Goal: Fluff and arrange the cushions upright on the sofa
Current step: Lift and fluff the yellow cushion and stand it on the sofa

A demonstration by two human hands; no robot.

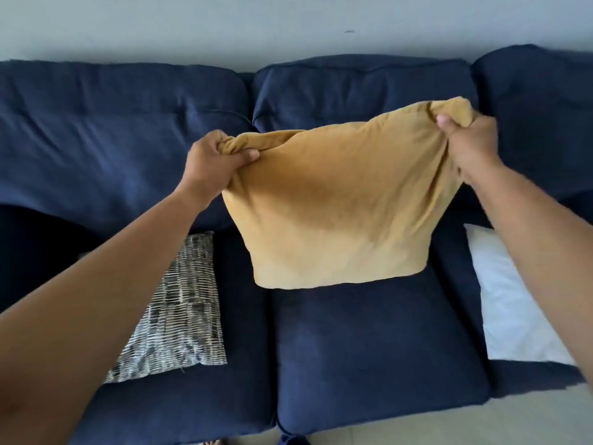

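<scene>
A mustard-yellow cushion [337,200] hangs in the air above the middle seat of the navy sofa [378,342]. My left hand [211,162] grips its upper left corner, and my right hand [465,142] grips its upper right corner. The cushion droops below my hands, its bottom edge clear of the seat. A grey and white patterned cushion [179,309] lies flat on the left seat, partly under my left forearm. A white cushion [513,303] lies flat on the right seat, partly hidden by my right forearm.
Three navy back cushions [353,91] lean against a pale wall. A dark cushion or shadowed shape [35,245] sits at the far left of the sofa. Light floor tiles [481,425] show below the sofa's front edge.
</scene>
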